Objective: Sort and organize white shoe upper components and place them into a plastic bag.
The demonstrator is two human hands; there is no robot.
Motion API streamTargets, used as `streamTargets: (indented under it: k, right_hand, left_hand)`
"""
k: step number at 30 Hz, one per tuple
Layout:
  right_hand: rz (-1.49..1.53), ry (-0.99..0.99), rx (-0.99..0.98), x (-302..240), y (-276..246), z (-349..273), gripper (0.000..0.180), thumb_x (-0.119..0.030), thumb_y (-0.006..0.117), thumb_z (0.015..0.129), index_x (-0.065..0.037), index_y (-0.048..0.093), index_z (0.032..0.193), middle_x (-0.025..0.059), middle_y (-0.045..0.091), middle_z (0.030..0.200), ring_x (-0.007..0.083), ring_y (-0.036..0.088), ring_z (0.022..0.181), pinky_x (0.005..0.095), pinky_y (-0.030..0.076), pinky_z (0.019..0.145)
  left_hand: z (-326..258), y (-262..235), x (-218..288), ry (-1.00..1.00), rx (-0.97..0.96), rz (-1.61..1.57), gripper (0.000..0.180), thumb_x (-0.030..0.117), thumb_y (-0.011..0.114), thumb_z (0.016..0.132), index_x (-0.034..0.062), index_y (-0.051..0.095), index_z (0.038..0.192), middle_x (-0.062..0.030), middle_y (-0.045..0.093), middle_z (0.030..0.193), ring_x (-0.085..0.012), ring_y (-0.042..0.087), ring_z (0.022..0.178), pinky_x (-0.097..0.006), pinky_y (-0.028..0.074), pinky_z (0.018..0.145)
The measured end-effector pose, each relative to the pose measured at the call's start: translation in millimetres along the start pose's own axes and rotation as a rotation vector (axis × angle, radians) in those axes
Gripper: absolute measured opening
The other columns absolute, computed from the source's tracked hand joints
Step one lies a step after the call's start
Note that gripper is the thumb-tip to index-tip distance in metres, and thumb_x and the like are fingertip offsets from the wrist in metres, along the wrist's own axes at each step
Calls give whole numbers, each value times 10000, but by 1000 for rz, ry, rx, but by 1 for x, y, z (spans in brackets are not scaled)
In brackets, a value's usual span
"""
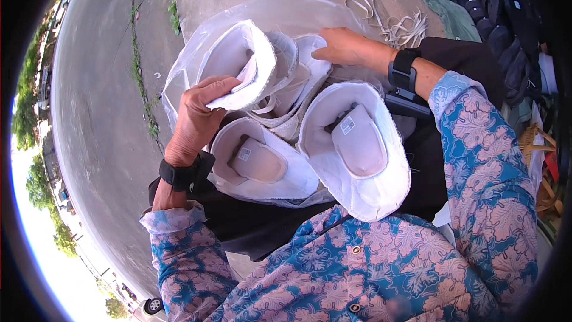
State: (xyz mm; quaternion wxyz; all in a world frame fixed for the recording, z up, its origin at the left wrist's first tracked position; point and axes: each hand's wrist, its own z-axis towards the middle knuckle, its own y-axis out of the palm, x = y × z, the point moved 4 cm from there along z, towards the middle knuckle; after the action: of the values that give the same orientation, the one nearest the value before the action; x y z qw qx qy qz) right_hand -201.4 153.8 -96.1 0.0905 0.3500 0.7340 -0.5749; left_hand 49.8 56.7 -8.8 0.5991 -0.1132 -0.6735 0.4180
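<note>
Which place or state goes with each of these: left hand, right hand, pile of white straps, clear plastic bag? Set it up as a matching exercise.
Things:
1. left hand
2. right hand
3. white straps
4. clear plastic bag

Places or states:
A. loose on the ground at the top
B. grip closed on a white shoe upper
C. lying under the white uppers
D. resting on a far upper, fingers flat

Pairs: 1-B, 2-D, 3-A, 4-C

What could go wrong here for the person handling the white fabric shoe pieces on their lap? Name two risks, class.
1. The large white fabric shoe upper lies at the lap's near edge with neither hand on it; it might slide off.
2. The left hand pinches only the rim of another white shoe upper, so it could slip onto the concrete ground and get dirty. The right hand rests further back on the pile.
</note>
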Motion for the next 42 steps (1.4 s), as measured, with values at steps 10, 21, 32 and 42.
streamTargets:
  k: [10,21,32,42]
  right_hand:
    - [947,39,-159,-9,-24,-28,300,-93,583,756,48,574,1020,105,633,871,185,623,738,290,526,627]
    - [1087,234,-124,-19,-12,-76,338,-122,575,780,25,535,1082,98,568,952,209,604,781,310,537,656]
    - [1211,-110,36,-33,-26,-89,158,-83,636,819,37,581,904,171,607,846,306,628,855,379,525,766]
    - [832,-11,70,-56,17,-123,333,-132,604,876,-40,579,1196,173,504,1201,248,574,1023,334,511,866]
  left_hand:
    - [0,-20,15,15,89,-31,342,-86,704,728,47,691,1043,-89,681,1023,-196,654,924,-269,513,817]
    - [23,4,30,244,9,158,390,-6,787,625,75,713,999,-94,694,993,-270,658,916,-333,523,823]
    - [16,-33,18,12,192,-261,366,-76,688,775,68,679,1111,-72,659,1070,-156,624,985,-277,499,884]
    - [27,7,37,264,-11,108,340,54,805,622,90,731,951,-89,708,938,-276,661,913,-352,520,835]
